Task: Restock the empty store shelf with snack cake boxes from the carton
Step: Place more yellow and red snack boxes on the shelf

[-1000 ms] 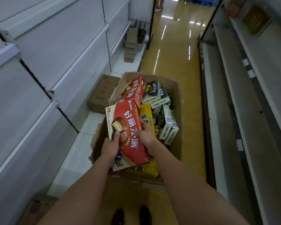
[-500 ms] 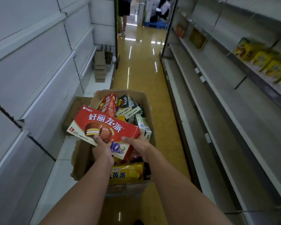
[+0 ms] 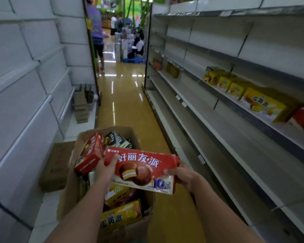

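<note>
Brimming carton (image 3: 72, 181), snack boxes (image 3: 120, 218) inside

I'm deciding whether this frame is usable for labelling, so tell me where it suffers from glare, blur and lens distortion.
Head view: ceiling lights streak as glare on the glossy yellow floor; the right shelves and left shelving smear with motion blur and bow from the wide angle; the red snack cake box in the left hand and right hand stays sharp enough to read.

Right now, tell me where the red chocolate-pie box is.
Head view, lower centre: the red chocolate-pie box is held by the left hand and right hand above the open cardboard carton.
</note>
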The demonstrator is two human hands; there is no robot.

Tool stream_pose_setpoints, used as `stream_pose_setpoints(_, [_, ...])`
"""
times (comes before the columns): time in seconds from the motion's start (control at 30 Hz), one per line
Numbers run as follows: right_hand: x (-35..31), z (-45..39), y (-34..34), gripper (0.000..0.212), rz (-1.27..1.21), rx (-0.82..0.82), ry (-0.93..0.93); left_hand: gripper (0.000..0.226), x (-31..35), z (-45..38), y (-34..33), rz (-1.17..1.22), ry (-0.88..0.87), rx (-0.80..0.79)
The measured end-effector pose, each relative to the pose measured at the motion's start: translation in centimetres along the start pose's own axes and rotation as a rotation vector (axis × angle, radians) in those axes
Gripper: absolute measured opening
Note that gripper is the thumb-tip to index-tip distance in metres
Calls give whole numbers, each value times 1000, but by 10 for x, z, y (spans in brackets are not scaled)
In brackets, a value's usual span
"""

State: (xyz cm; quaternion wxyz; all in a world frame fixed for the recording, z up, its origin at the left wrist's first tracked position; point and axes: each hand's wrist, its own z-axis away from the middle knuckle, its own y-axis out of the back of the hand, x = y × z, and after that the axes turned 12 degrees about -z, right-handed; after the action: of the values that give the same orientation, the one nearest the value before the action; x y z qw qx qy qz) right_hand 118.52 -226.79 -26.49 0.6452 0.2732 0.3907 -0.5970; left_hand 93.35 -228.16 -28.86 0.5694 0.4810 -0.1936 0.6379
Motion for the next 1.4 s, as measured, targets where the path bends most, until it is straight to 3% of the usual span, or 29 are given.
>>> stream_pose_setpoints(0.2, [3, 36, 57, 58, -147, 185, 140, 56, 34, 16, -68, -69, -178, -164])
stream_pose_setpoints(0.33, [2, 48, 97, 91, -207, 290, 203, 59, 54, 33, -120, -107, -235, -286])
stream_pose_setpoints(0.5, [-9, 67, 142, 53, -331, 631, 208, 63, 88, 47, -185, -119, -307, -397])
stream_pose_setpoints(0.67, [-20, 78, 210, 52, -368, 859, 306, 57, 123, 57, -256, -176, -368, -531])
stream_pose_setpoints(0.8, [-30, 96, 259, 55, -378, 896, 369, 43, 145, 74, -315, -169, -437, -655])
stream_pose_setpoints(1.03, [-46, 138, 333, 68, -372, 933, 507, 58, 179, 121, -415, -111, -456, -665])
stream_pose_setpoints(1.4, [-65, 163, 410, 67, -316, 1269, 597, 61, 223, 156, -524, -117, -581, -788])
